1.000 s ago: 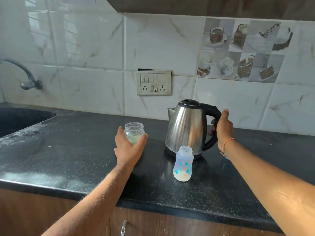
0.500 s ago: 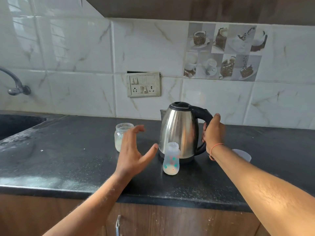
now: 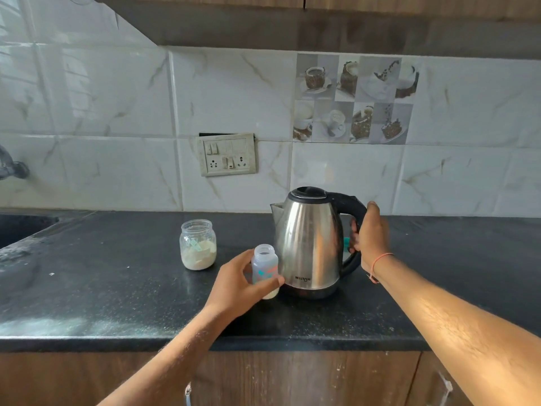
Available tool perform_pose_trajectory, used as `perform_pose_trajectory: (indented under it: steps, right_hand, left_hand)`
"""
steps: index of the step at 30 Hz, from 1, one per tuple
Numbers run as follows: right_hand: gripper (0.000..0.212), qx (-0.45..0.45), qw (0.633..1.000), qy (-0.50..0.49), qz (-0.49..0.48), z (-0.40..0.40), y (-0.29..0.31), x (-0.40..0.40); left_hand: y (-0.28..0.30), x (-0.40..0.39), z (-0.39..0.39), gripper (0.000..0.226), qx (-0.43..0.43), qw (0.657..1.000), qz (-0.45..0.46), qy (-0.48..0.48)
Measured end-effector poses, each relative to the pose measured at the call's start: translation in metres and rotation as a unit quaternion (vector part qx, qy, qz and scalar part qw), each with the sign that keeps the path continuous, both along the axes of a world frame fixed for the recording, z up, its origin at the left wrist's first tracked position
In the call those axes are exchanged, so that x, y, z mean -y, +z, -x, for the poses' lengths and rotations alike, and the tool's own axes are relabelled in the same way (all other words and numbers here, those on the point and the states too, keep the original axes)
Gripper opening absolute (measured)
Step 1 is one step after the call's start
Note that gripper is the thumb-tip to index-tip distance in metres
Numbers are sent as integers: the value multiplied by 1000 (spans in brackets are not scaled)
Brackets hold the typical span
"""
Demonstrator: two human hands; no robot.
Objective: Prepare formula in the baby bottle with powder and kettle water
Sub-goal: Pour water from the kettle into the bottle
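Water step coming up, by the look of it. Bottle (image 3: 265,268) upright and uncapped, mid-desk, touching or just shy of the front of the kettle (image 3: 308,244), with a pale layer at the bottom, most likely powder already in. Left hand (image 3: 238,284) wrapped round the bottle, thumb across the front. Right hand (image 3: 370,238) curled round the black kettle handle, kettle looking flat on the desk, spout facing left toward the jar (image 3: 198,244).

Tips for doing this bit well:

- Worth sliding the bottle away from the kettle body first, out toward the front edge of the desk. Right against the steel means no room to tip the spout over the neck.
- Best to pin the bottle down on the desk rather than lift it. Light plastic, narrow mouth, easy to knock.
- Fingers low on the bottle, away from the rim. Possibly hot water, can't tell from here.
- Lift the kettle straight up, bring the spout over the mouth, then tilt slowly. Thin stream, not a glug.
- No clue how full the kettle is, lid shut, so expect some weight and go gently.
- Jar with powder and scoop sitting open further left, well clear of the pour, fine to leave there.
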State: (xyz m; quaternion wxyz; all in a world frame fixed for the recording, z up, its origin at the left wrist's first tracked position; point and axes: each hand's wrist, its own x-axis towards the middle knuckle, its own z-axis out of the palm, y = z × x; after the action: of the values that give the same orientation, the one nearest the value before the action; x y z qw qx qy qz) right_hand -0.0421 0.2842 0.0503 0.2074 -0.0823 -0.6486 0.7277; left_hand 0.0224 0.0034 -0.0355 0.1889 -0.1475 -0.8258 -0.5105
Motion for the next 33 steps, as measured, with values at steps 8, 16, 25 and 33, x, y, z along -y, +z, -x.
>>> perform_pose_trajectory:
  steps: [8,16,25,33]
  right_hand:
    - [61,-12,997,30,-65,-12,23,-13]
    - [69,-27,989,69,-128,-17,47,-10]
    - [67,-21,986,73,-149,-18,53,-3]
    - [63,-39,977,78,-194,-15,65,10]
  left_hand:
    - [16,25,7,41,-2,992,-125,-23]
    - [17,18,16,34,-15,989,-143,-42]
    - [18,25,21,37,-20,987,-155,-45]
    - [17,34,24,34,-26,988,-146,-47]
